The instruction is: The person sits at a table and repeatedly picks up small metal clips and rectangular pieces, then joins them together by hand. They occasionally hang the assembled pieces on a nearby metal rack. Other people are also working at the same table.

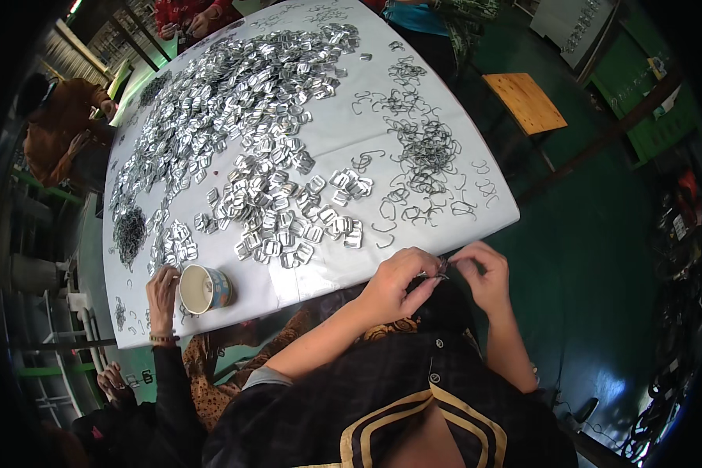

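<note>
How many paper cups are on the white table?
1: the paper cup near the table's front edge, well left of the wearer's left hand and beside a co-worker's hand. No other shows.

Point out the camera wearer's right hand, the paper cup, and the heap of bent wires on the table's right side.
Right hand (488, 279): head view, on the back of the hand.
Paper cup (221, 289): head view, on its outer wall.
Bent wires (430, 151): head view, on the heap's dense middle.
</note>
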A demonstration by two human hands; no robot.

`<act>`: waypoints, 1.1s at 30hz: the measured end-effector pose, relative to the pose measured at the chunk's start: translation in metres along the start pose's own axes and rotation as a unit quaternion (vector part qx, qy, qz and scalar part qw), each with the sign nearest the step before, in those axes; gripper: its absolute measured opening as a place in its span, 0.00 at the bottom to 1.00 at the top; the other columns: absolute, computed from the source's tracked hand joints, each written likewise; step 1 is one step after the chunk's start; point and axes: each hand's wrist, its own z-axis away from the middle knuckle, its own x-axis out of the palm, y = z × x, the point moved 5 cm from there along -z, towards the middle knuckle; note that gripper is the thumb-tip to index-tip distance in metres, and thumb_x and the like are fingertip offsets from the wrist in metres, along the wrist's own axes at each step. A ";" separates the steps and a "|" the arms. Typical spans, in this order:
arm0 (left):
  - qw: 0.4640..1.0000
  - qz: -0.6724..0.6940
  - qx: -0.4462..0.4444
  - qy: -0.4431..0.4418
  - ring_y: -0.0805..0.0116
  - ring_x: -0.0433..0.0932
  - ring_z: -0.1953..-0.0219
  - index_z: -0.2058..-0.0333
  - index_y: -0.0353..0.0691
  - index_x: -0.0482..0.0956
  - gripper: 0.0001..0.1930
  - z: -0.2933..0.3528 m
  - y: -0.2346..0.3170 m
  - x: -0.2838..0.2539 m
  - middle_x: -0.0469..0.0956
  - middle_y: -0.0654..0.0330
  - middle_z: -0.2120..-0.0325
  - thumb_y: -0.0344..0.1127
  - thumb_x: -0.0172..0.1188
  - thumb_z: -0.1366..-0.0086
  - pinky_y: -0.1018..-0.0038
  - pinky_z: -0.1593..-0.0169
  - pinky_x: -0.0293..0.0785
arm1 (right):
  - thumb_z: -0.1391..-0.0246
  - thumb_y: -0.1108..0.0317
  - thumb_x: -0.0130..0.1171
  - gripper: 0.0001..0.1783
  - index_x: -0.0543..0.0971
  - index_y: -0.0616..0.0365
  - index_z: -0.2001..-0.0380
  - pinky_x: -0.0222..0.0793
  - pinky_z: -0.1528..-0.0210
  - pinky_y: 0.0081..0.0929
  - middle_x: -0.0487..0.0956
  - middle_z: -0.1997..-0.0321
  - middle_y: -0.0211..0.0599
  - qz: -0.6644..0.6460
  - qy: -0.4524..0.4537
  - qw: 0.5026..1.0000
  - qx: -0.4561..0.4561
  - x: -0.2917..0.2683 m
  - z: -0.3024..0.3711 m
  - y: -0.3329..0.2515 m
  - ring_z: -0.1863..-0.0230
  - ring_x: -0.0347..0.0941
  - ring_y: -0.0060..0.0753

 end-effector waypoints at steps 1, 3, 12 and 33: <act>1.000 -0.011 0.013 -0.003 0.58 0.78 0.63 0.68 0.37 0.70 0.09 -0.001 0.004 -0.003 0.77 0.54 0.68 0.20 0.58 0.46 0.69 0.59 0.73 | 0.53 0.72 0.63 0.05 0.81 0.62 0.72 0.68 0.69 0.28 0.78 0.73 0.37 0.002 0.002 1.000 0.016 0.003 -0.009 0.009 0.72 0.74 0.37; 0.999 -0.028 0.032 -0.016 0.57 0.78 0.64 0.68 0.37 0.70 0.09 0.003 0.005 -0.003 0.77 0.54 0.68 0.20 0.58 0.47 0.68 0.59 0.73 | 0.54 0.70 0.64 0.07 0.81 0.60 0.70 0.68 0.66 0.30 0.78 0.72 0.37 0.054 -0.043 0.997 -0.035 0.023 -0.028 0.009 0.69 0.73 0.37; 0.998 -0.046 0.032 -0.027 0.55 0.77 0.64 0.69 0.37 0.70 0.10 0.015 0.010 -0.004 0.77 0.54 0.67 0.20 0.59 0.49 0.66 0.60 0.72 | 0.57 0.61 0.67 0.17 0.81 0.57 0.64 0.64 0.52 0.36 0.76 0.64 0.37 0.168 -0.181 0.961 -0.125 0.139 -0.092 0.018 0.57 0.69 0.42; 0.985 -0.128 -0.034 0.110 0.53 0.75 0.70 0.68 0.34 0.71 0.11 0.009 -0.010 -0.004 0.75 0.52 0.72 0.20 0.61 0.50 0.66 0.67 0.71 | 0.49 0.74 0.62 0.07 0.78 0.65 0.67 0.71 0.63 0.21 0.81 0.71 0.33 -0.188 -0.036 0.970 0.150 0.034 -0.023 0.011 0.69 0.75 0.19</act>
